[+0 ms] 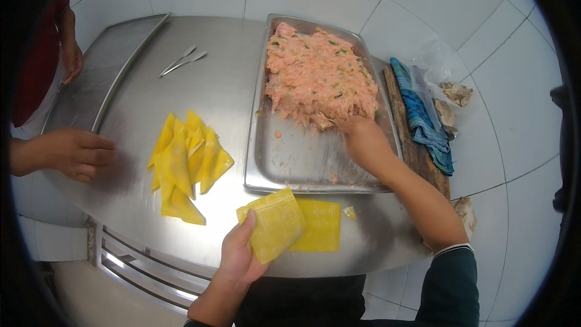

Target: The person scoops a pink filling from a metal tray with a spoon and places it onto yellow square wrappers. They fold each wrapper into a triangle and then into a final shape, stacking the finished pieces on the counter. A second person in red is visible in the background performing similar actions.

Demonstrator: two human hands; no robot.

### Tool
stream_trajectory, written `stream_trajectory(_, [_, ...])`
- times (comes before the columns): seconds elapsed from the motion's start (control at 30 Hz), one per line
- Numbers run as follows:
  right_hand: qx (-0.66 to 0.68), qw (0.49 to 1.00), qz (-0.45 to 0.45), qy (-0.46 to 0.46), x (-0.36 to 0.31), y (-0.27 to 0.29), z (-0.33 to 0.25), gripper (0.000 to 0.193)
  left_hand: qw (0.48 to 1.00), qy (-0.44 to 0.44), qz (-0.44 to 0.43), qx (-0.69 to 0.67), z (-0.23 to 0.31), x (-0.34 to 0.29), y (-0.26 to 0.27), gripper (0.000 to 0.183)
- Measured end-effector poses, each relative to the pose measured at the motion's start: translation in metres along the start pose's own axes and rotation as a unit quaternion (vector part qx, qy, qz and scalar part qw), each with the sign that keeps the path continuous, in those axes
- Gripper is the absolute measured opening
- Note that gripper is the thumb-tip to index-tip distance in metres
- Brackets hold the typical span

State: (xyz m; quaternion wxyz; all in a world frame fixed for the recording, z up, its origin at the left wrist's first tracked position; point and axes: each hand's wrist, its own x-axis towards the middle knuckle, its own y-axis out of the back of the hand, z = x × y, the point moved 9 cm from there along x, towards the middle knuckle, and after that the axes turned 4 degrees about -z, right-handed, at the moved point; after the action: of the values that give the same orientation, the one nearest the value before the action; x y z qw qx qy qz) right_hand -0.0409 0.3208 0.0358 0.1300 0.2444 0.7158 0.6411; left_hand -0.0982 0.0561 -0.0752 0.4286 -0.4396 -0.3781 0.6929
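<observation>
Yellow and square, a thin dough sheet [275,227] lies across the left hand [239,249], whose thumb presses over its edge while the other fingers support it from beneath, above the front edge of the brushed stainless-steel table [227,72]. Partly behind it, a flat yellow square stack of dough [322,225] rests on the steel, with a small yellow scrap [350,212] just beside it. The right hand [365,145] reaches over the rectangular stainless-steel tray [296,172], its fingers curled together at the ragged near edge of the pink minced filling flecked with green [324,79]; whether they pinch a tool or only filling, I cannot tell. Left of the tray sits a heap of folded yellow dough pieces [189,160], some overlapping, and farther back lie two slim metal utensils [183,62]. Right of the tray, a blue patterned cloth [417,115] lies on a rough brown wooden board [423,169]. At the far left, a co-worker's hand [78,152] hovers near the table's edge, fingers loosely bent.
</observation>
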Motion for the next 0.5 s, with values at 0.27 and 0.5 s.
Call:
stream_trajectory(0.27, [0.274, 0.955, -0.089, -0.064, -0.046, 0.026, -0.022, 0.021, 1.000, 0.002, 0.018, 0.006, -0.006, -0.008, -0.011, 0.052])
stream_trajectory(0.5, [0.258, 0.958, 0.082, 0.099, -0.156, 0.061, -0.099, 0.042, 0.999, -0.017, 0.012, 0.048, -0.023, -0.018, -0.049, 0.054])
